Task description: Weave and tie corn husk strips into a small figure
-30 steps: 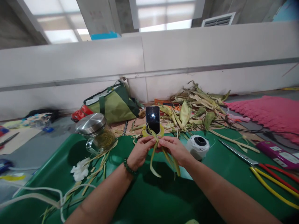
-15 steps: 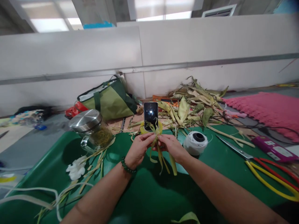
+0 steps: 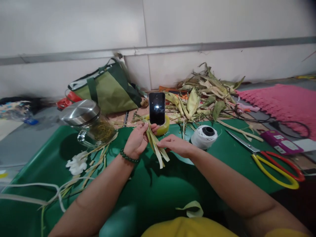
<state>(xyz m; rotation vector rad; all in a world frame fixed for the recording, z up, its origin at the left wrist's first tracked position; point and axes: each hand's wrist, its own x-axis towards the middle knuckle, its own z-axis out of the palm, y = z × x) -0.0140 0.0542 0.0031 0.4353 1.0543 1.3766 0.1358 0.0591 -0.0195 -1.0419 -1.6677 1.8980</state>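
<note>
A small bundle of pale green corn husk strips (image 3: 158, 152) hangs over the green work surface (image 3: 158, 191), its loose ends pointing down toward me. My left hand (image 3: 136, 141), with a green bead bracelet at the wrist, is closed on the bundle's upper end. From the right, my right hand (image 3: 179, 145) has thumb and fingers pinched at the edge of the strips, partly hiding them. Just behind the hands a phone (image 3: 157, 108) leans upright by a roll of yellow tape (image 3: 165, 126). A spool of white thread (image 3: 202, 137) stands right of my right hand.
A lidded glass mug (image 3: 85, 123) and crumpled white tissue (image 3: 77, 163) are on the left, beside loose husk strips and white cords. Large scissors (image 3: 266, 161) lie at the right. A husk pile (image 3: 207, 89) and green bag (image 3: 106, 90) sit by the wall.
The view has tilted downward. The husk bundle has turned so its strips hang together to the lower right. My right hand has drawn away from my left, toward the strips' lower part.
</note>
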